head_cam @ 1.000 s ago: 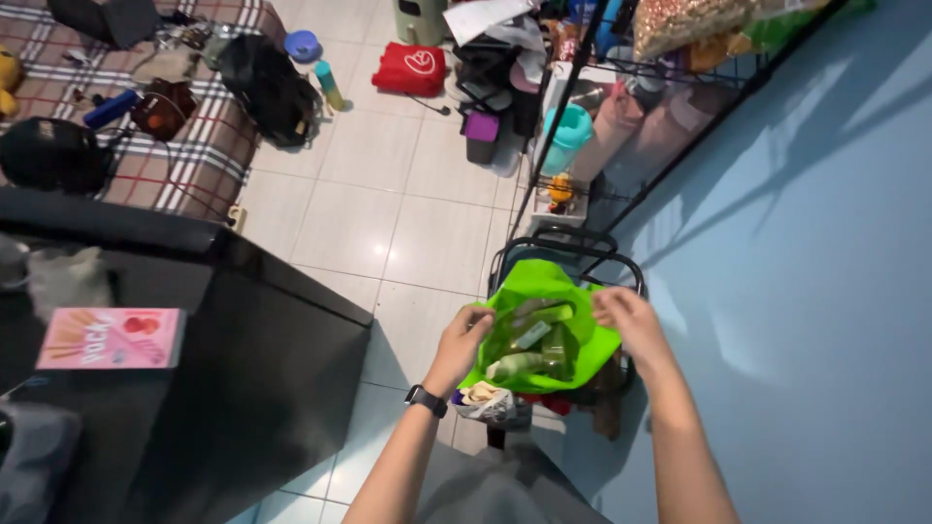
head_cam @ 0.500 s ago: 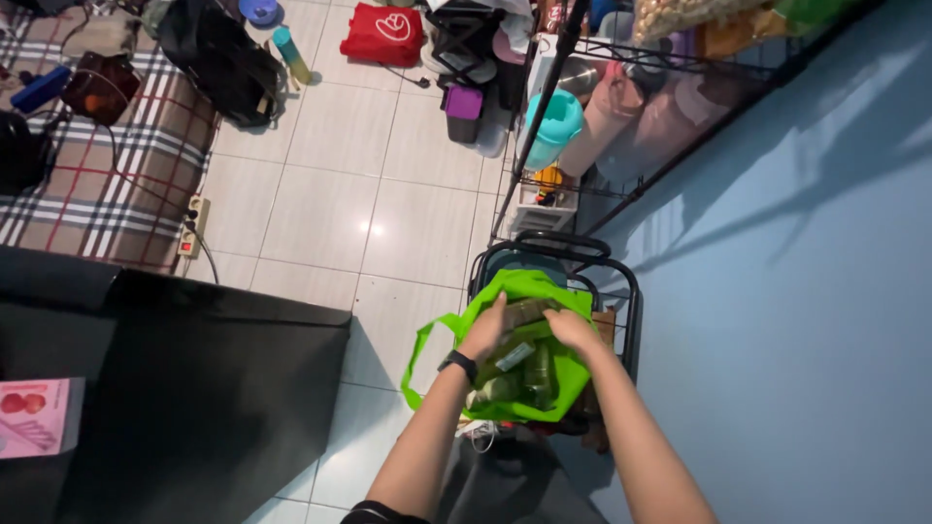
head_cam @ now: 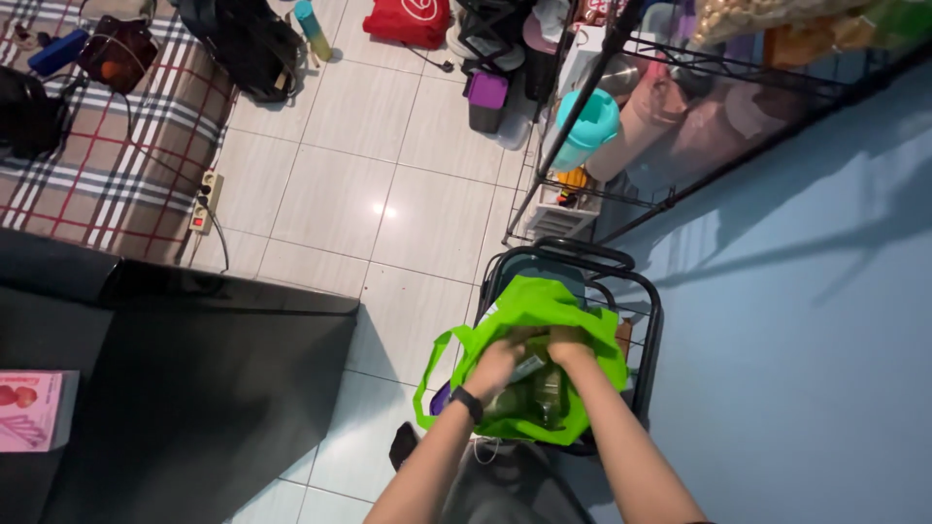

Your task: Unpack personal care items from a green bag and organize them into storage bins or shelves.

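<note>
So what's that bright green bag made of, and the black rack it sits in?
The green bag looks like soft, matte cloth, probably non-woven fabric: it creases and its loop handle droops. The black rack looks like metal tubing with a smooth painted finish: thin, rigid, evenly bent bars. Both hands reach into the bag.

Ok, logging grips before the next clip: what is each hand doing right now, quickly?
Left hand: inside the green bag, on the bottles; grip cannot be told.
Right hand: also in the bag's mouth; grip cannot be told.

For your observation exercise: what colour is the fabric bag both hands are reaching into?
The soft fabric tote bag is bright lime green, shown clearly in the head view.
</note>
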